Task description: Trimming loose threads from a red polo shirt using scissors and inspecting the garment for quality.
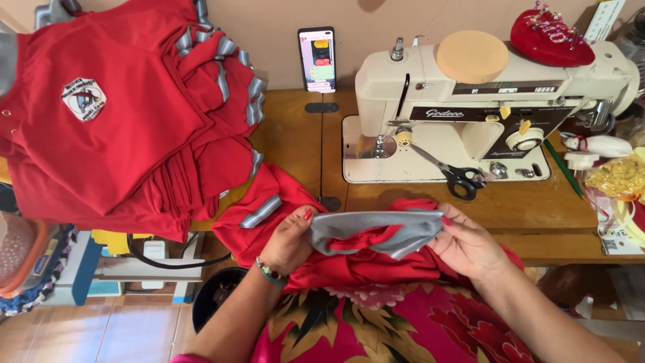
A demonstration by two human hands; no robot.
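Observation:
My left hand (290,240) and my right hand (465,243) both grip a red garment with a grey band (376,232), stretched between them over my lap. The grey band faces up, with red cloth bunched under and around it. The rest of the red garment (269,202) trails left onto the wooden table (537,208). A cream sewing machine (470,107) stands just beyond my hands, with black-handled scissors (457,176) lying on its base.
A tall pile of red shirts with grey stripes (121,114) fills the left. A phone (316,59) leans on the wall. A red pincushion (547,37) and a round tan pad (471,56) sit on the machine. Thread and yellow bits (615,175) lie at right.

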